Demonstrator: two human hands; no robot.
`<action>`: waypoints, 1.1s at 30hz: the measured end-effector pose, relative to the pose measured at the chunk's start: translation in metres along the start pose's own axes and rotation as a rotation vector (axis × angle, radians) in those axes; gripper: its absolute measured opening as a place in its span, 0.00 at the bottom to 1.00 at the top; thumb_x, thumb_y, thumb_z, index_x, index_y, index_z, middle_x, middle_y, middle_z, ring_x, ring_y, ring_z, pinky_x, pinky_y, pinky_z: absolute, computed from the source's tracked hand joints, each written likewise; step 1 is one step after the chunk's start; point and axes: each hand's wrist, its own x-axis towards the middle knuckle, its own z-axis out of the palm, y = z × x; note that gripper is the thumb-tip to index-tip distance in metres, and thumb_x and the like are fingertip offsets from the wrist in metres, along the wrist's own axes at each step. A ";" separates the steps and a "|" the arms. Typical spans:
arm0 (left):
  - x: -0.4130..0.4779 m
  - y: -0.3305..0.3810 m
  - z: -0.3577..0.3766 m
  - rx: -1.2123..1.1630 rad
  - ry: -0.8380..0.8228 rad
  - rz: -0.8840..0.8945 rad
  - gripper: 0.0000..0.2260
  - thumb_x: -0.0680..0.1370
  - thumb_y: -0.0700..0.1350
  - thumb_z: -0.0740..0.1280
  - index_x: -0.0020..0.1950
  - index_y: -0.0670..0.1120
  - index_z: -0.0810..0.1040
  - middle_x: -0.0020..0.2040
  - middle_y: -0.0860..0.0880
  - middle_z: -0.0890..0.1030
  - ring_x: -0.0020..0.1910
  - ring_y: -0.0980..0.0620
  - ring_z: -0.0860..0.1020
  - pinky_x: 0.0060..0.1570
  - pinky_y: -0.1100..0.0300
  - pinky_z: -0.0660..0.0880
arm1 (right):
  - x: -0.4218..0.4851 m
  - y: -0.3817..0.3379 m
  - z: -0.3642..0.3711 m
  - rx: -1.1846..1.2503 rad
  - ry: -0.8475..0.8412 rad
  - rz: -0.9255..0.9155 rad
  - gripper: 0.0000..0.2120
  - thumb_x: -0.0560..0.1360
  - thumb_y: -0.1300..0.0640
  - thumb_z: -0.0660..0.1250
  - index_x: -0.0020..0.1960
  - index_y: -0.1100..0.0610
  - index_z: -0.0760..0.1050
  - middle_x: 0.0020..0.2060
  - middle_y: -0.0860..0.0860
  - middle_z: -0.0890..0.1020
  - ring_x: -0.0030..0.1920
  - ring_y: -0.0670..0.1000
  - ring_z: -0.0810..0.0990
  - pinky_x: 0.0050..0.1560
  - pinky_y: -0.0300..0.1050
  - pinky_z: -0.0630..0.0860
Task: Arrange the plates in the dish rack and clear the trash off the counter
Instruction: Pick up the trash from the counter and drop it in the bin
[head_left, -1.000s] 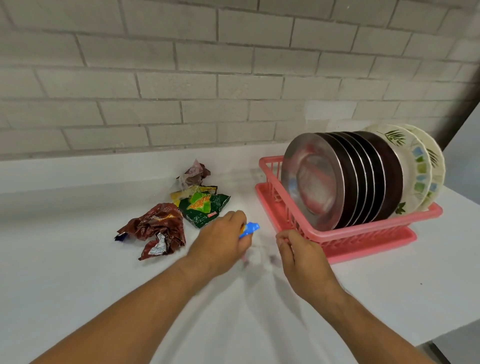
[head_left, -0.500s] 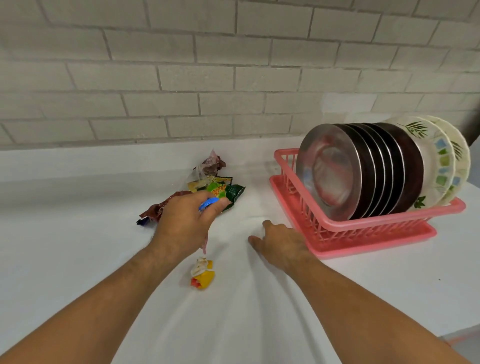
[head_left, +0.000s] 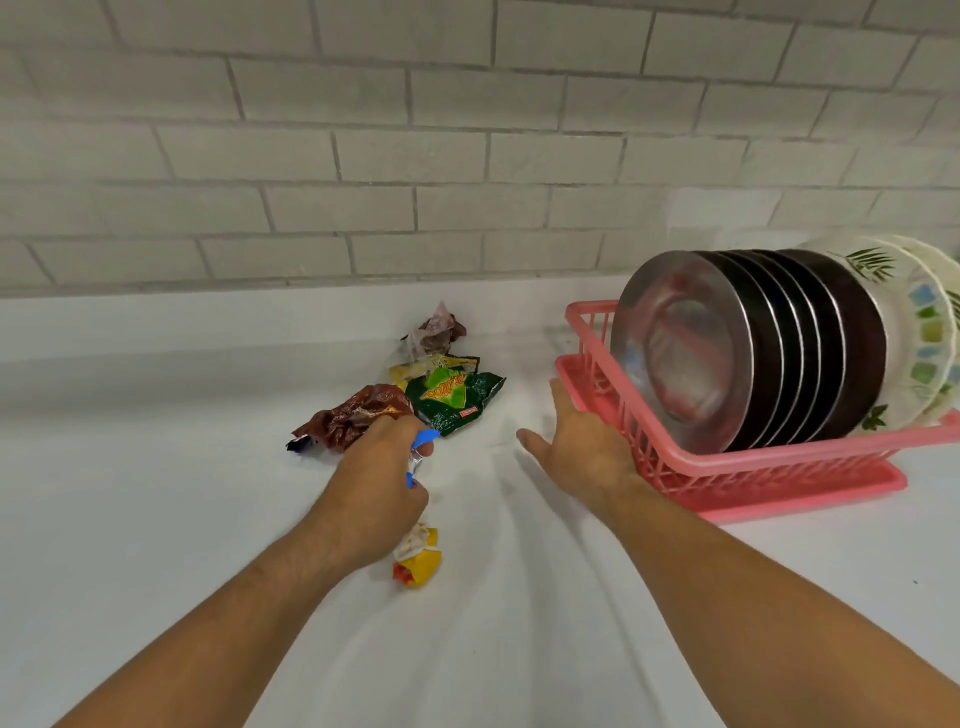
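The left hand (head_left: 376, 486), curled round a blue wrapper (head_left: 427, 435), sits just below the brown wrapper (head_left: 353, 415) and green wrapper (head_left: 457, 397) at frame centre, nearer them than the spread right hand (head_left: 584, 449) beside the dish rack (head_left: 753, 460).

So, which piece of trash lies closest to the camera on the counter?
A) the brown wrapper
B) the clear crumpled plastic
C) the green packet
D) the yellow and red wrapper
D: the yellow and red wrapper lies alone in front, just under the left hand, which grips a blue wrapper. The green packet, brown wrapper and clear plastic sit farther back.
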 end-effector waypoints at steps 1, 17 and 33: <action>-0.001 -0.002 0.000 -0.013 0.011 0.022 0.14 0.74 0.36 0.66 0.50 0.53 0.67 0.51 0.53 0.70 0.46 0.56 0.70 0.39 0.70 0.65 | 0.007 0.001 0.003 -0.022 -0.052 0.035 0.35 0.78 0.36 0.57 0.77 0.49 0.49 0.57 0.56 0.80 0.54 0.58 0.80 0.50 0.52 0.77; -0.015 -0.034 0.003 0.002 -0.085 -0.081 0.12 0.78 0.49 0.66 0.61 0.55 0.79 0.57 0.50 0.81 0.51 0.53 0.77 0.49 0.63 0.72 | -0.038 0.003 0.005 -0.303 -0.178 -0.213 0.15 0.79 0.65 0.51 0.56 0.64 0.75 0.52 0.58 0.77 0.51 0.61 0.78 0.47 0.51 0.76; -0.028 -0.020 0.066 0.058 -0.078 -0.076 0.13 0.73 0.52 0.69 0.55 0.50 0.77 0.48 0.51 0.77 0.46 0.48 0.75 0.46 0.55 0.72 | -0.115 0.034 -0.005 0.028 -0.206 -0.083 0.14 0.79 0.53 0.51 0.35 0.54 0.64 0.34 0.50 0.73 0.40 0.56 0.76 0.39 0.47 0.69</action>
